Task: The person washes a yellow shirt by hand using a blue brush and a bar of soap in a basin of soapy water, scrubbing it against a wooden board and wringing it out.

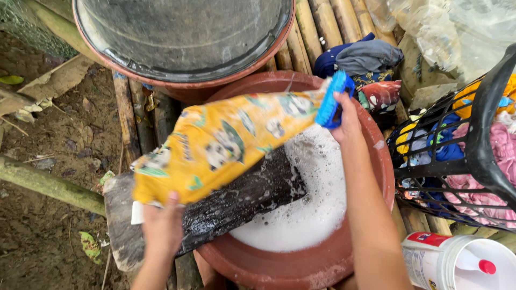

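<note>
Nearest, the left hand [161,225] pins the lower end of a yellow printed cloth [220,142] with its fingers pressed flat on a dark wet board [242,198]. The cloth's long axis runs up and right from there, over the brown basin [322,263] of suds. At its far end the right hand [344,115] has its fingers closed around a blue scrub brush [332,99], bristles against the cloth.
</note>
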